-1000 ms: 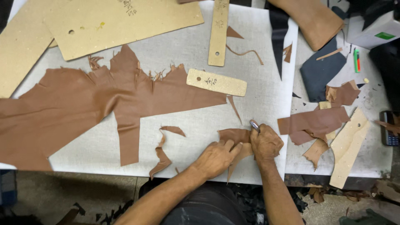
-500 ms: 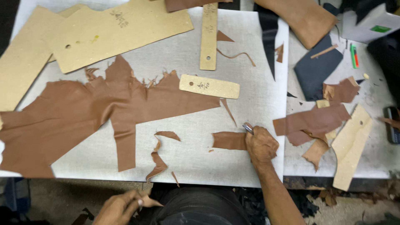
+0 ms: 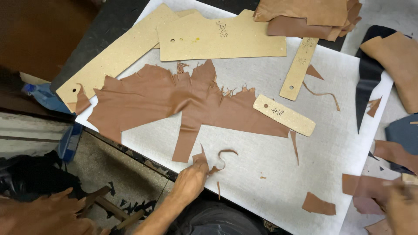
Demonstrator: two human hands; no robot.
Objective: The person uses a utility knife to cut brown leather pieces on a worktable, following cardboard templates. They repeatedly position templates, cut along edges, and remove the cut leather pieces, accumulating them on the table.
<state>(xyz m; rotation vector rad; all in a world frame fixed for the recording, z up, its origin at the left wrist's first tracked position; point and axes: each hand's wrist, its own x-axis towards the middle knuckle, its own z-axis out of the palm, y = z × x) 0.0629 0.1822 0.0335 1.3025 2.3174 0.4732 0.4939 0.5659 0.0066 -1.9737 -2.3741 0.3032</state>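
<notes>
My left hand (image 3: 189,182) rests at the front edge of the white cutting board (image 3: 313,165), with its fingers pinched on a curled brown leather scrap (image 3: 207,162). Just beyond it lies the large ragged brown leather hide (image 3: 174,100), with a small cardboard template (image 3: 284,115) on its right end. At the right edge of the view, my right hand (image 3: 399,203) is blurred over loose brown leather pieces (image 3: 363,185). What it holds cannot be made out. A small cut leather piece (image 3: 319,204) lies on the board between my hands.
Large cardboard patterns (image 3: 217,39) and a long narrow one (image 3: 299,67) lie at the back of the board. Tan leather is stacked at the top right (image 3: 313,15), next to a dark leather piece (image 3: 369,76). A leather heap (image 3: 41,215) and a blue bottle (image 3: 43,96) sit below the table at the left.
My left hand has come up from below the table edge to the scraps at the board's front. My right hand has moved right, off the board. The view has swung left.
</notes>
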